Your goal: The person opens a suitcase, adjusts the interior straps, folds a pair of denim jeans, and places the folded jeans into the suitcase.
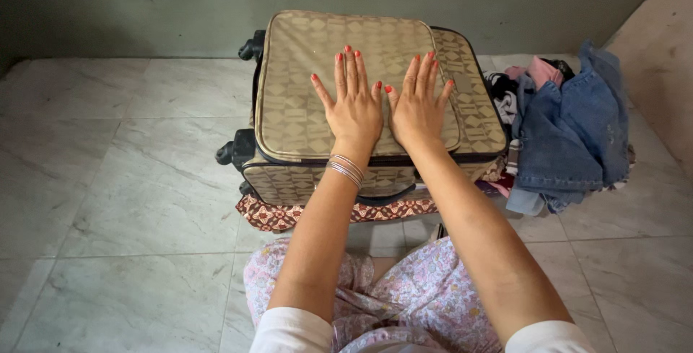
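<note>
Both hands laid flat on the suitcase lid.
Left hand (355, 107) and right hand (417, 107) are pressed side by side on the suitcase (303, 64), fingers (351, 71) spread open, gripping nothing; its long axis runs away from the person.

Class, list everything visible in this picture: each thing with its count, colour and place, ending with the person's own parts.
suitcase: one, beige patterned, lying flat on the floor, centre
patterned cloth: one, brown, under the suitcase's near edge
clothes pile: one, blue denim on top with pink beneath, right of the suitcase
floor: pale marble tiles
wall: grey-green, behind
bangles: several, silver, on the left wrist
left hand: flat on the suitcase
right hand: flat on the suitcase beside it
</note>
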